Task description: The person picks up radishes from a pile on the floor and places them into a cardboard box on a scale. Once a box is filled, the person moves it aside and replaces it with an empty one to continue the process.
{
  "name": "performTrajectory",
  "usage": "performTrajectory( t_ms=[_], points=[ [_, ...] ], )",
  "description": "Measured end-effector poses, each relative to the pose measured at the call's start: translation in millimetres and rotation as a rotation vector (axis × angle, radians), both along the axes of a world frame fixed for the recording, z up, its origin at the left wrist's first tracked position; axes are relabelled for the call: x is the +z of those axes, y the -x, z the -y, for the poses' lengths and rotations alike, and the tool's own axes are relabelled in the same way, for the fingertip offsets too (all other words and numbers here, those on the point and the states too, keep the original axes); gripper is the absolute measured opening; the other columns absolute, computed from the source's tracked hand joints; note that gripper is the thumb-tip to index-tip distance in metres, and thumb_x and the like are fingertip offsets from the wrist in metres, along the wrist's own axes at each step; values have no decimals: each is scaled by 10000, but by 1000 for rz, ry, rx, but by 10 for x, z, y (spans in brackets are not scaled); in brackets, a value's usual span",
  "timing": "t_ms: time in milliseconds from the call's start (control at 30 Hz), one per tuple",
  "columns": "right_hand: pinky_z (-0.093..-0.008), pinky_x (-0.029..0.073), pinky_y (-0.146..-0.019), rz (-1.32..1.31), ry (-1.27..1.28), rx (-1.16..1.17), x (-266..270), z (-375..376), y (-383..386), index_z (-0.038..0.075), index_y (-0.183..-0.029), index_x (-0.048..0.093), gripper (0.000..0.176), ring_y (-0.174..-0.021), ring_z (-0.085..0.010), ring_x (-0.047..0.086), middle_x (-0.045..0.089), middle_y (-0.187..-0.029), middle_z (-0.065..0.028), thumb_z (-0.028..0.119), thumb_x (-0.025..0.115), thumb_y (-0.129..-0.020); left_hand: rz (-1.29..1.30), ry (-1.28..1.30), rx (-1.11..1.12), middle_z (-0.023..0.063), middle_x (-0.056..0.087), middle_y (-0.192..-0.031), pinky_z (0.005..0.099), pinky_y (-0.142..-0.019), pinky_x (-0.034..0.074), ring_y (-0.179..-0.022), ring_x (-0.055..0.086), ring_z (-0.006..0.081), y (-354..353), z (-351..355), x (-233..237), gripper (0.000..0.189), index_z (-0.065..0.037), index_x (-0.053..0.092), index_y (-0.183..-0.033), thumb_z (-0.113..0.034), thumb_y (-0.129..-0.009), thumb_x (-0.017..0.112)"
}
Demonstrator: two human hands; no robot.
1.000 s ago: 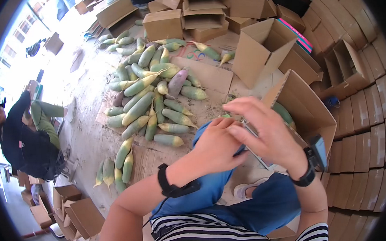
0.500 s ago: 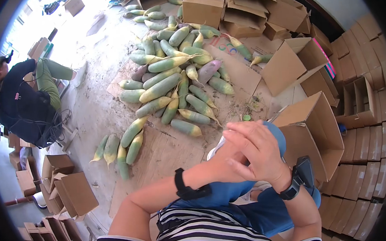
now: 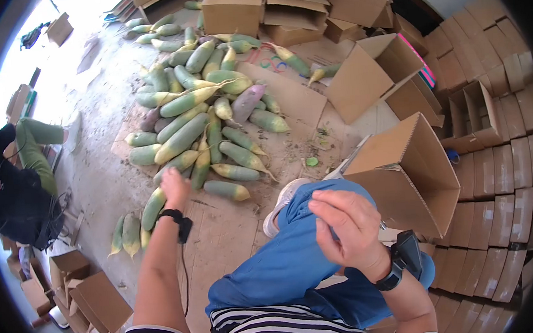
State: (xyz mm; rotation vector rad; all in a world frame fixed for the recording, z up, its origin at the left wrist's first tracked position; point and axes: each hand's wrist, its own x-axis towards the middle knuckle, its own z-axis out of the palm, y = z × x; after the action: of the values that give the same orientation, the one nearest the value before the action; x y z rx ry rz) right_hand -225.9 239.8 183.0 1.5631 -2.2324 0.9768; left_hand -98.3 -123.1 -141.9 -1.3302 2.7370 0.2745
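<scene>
My left hand (image 3: 175,189) reaches down to the near left edge of a pile of green radishes. Its fingertips are at a pale green radish (image 3: 181,162), and another radish (image 3: 154,208) lies just beside the wrist. Whether the fingers grip anything is not clear, as they are partly hidden. Above my bent knee, my right hand (image 3: 346,230) is empty, with the fingers loosely bent and the thumb apart. Several more radishes lie in the pile, among them a purplish one (image 3: 249,103). A short row of radishes (image 3: 131,234) sits left of my left forearm.
An open cardboard box (image 3: 380,187) stands right of my knee, with another open box (image 3: 359,81) behind it. Stacked cartons (image 3: 495,213) line the right side. A seated person (image 3: 20,175) is at the left. Flattened cardboard (image 3: 221,230) covers the floor.
My hands were together over my knee. The left has moved away, forward and left to the radishes, while the right stays over the knee. The view has turned somewhat.
</scene>
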Motion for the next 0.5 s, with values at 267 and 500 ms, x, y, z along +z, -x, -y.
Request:
performTrajectory(
  t_ms=[267,500],
  points=[
    [-315,534,-665,79,-16,-59,-45,-273,54,43,-979,691,274,-799,-240,670,677,-977,-99,49,691,-705,240,-5,82,112,506,-1257,469,-938,473,-1216,499,311,-11,401,-100,619,-97,486,-1266,-162,-714,757],
    [-300,550,-645,104,-8,-105,-25,-329,41,26,-916,698,246,-763,-236,691,699,-921,-110,-15,663,-676,280,195,-28,93,535,-1150,445,-873,479,-1100,550,295,24,368,-193,695,-110,503,-1167,-291,-608,874]
  ],
)
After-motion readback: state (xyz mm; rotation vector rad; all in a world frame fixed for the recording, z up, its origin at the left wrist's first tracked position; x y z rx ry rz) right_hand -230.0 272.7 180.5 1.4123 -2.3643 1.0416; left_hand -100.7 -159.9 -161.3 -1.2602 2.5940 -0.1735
